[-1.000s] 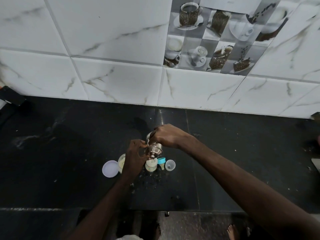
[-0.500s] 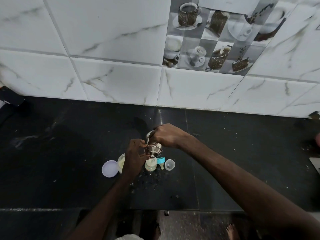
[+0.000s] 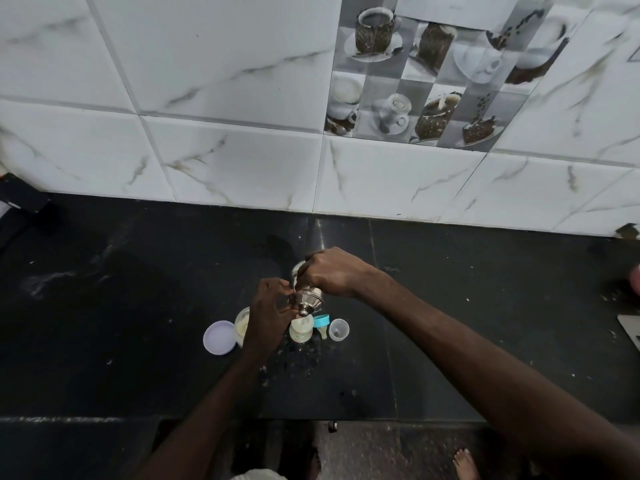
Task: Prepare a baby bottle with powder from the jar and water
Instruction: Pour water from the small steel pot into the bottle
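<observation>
Tipping a steel vessel [image 3: 306, 299] over the bottle [image 3: 300, 331], right hand [image 3: 334, 271] grips it (left hand [image 3: 270, 311], fingers curled, steadies it).

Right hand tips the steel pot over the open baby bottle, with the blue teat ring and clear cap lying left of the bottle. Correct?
Not quite. In the head view the blue teat ring and clear cap lie right of the baby bottle. The right hand does tip the steel pot over it.

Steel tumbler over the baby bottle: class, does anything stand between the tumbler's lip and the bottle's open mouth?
Nothing visible does. The right hand tilts the steel tumbler directly above the open baby bottle. The left hand is beside the bottle, not over its mouth. The blue teat ring lies to the side.
</observation>
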The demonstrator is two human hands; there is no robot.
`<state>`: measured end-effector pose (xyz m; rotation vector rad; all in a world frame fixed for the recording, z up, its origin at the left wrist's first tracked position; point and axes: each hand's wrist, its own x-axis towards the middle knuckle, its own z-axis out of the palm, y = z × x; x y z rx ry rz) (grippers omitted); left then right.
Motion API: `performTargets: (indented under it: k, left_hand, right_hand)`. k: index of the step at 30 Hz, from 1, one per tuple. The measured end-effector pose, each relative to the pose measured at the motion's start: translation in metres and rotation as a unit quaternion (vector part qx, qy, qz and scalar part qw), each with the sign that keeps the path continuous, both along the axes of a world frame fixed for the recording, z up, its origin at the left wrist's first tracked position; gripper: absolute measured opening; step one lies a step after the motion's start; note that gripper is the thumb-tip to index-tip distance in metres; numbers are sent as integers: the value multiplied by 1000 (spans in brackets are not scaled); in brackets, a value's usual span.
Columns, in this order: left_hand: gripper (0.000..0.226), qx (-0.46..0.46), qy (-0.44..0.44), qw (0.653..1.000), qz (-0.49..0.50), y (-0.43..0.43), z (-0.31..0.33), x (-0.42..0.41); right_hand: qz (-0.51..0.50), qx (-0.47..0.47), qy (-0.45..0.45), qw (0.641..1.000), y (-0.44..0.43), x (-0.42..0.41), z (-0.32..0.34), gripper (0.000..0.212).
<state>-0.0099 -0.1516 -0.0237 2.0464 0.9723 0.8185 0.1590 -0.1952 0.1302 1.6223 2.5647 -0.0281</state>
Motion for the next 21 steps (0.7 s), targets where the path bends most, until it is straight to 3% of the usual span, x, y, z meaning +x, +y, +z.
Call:
performTargets:
  k: [12,21]
  left_hand:
    - [47,17,-17,1000,-1,-1,3,1]
    - [47,13,-8,1000,10,3,-3,1]
  right_hand:
    - [3,0,-4,1000,1,0,-1,39]
    - [3,-6,-2,1000,4,-1,-3,31]
